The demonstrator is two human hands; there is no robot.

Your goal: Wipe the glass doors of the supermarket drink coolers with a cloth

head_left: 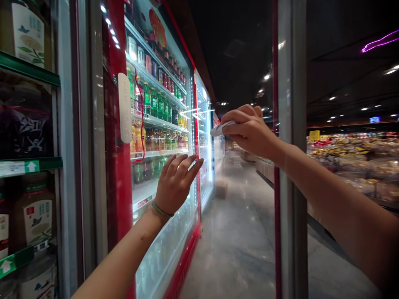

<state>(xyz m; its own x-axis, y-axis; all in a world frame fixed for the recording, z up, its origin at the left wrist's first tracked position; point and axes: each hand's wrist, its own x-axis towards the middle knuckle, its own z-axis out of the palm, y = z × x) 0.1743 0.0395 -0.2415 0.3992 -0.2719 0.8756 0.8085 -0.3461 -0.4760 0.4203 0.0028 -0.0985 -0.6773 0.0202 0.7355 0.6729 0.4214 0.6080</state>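
Right hand [247, 129], fingers closed on a white cloth [220, 128] jutting left, long axis near level; left hand [175, 183], lower left, fingers loosely spread, apparently empty, farther from the cloth.

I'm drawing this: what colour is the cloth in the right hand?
The cloth is whitish; the head view shows it best.

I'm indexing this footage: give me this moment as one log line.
left hand: open, nothing visible in it | right hand: holding white cloth or tissue | around: red drinks cooler, grey-framed glass door
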